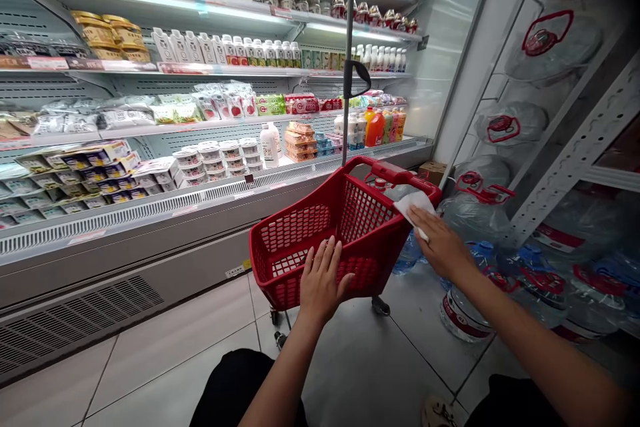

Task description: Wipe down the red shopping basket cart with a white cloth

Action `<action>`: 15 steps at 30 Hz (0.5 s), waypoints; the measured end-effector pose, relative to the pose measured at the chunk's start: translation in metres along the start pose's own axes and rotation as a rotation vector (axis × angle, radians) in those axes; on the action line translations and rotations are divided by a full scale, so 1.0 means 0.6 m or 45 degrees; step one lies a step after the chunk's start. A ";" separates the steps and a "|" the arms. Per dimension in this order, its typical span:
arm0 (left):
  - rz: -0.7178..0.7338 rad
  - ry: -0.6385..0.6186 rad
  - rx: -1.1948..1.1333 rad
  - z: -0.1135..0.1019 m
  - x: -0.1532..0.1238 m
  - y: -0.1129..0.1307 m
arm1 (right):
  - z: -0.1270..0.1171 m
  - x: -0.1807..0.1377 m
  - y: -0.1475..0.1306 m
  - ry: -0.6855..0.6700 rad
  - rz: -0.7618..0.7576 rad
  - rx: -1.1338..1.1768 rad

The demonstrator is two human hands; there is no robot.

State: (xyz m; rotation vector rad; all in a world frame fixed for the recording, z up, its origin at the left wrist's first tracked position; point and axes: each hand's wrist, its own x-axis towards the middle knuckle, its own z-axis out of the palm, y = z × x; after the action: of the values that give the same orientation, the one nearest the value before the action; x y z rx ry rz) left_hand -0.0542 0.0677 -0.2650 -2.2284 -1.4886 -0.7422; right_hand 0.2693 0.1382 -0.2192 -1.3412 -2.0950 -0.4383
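Note:
A red plastic shopping cart (295, 213) with lattice sides stands on small wheels in front of me, its basket holding nothing that I can see. My left hand (321, 280) rests with spread fingers against the near side of the basket, by the rim. A white cloth (415, 203) is pressed on the cart's rim near the handle (393, 173). My right hand (437, 237) holds that cloth under its fingers. Part of the cloth is hidden beneath the hand.
Behind the cart runs a chilled display case (200, 213) with yogurt tubs (230, 157), cartons and bottles on shelves. Large water bottles (465, 313) with red handles crowd the right, beside a white perforated metal post (560, 160). A dark upright pole (349, 113) rises at the cart.

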 end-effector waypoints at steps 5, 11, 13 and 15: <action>0.023 -0.028 -0.002 -0.003 -0.009 -0.001 | 0.059 -0.004 -0.131 -0.084 -0.205 0.097; 0.028 -0.025 -0.002 -0.009 -0.013 -0.008 | 0.064 0.000 -0.135 -0.155 -0.340 0.098; 0.003 -0.034 0.009 -0.015 -0.020 -0.019 | 0.053 0.008 -0.089 -0.140 -0.301 0.045; -0.048 -0.041 0.030 -0.022 -0.030 -0.034 | 0.046 0.016 -0.047 -0.105 -0.219 -0.002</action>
State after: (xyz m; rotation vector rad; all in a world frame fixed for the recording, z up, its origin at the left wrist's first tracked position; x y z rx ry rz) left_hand -0.0815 0.0548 -0.2654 -2.2106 -1.5503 -0.6998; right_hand 0.2326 0.1487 -0.2329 -1.2031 -2.2884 -0.4628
